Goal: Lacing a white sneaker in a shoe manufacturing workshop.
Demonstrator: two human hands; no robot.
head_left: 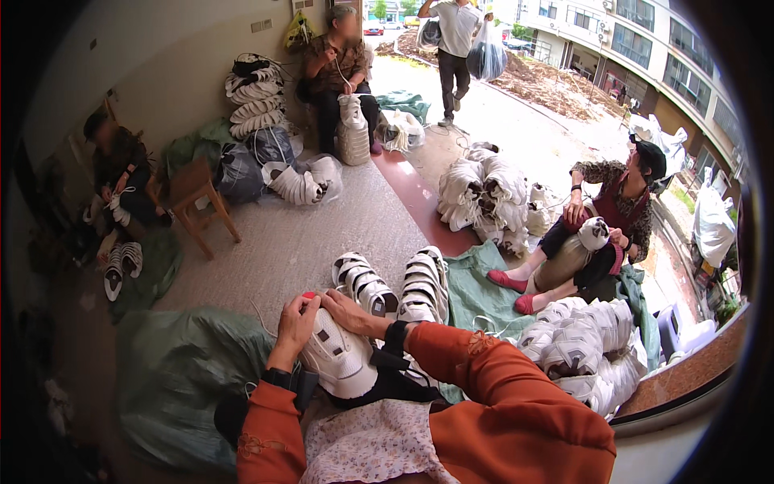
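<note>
A white shoe upper [345,373] with small dark eyelet patches lies across my lap, its rounded end towards me. My left hand [297,324] is closed on its far edge, fingers pinched together. My right hand [348,313] grips the same edge from the other side, so the fingertips of both hands nearly meet. A small red patch shows at the fingertips; I cannot make out what it is. A thin pale lace trails off left of my left hand. Just beyond my hands stand two rows of nested white shoe uppers, one left [360,281] and one right [422,284].
Green sacking [189,379] bulges at my left. Bundled white uppers [580,351] lie at my right, with another heap [488,194] farther off. A wooden stool [193,189] stands left. Seated people handle uppers around the room; a person walks outside carrying bags [487,55].
</note>
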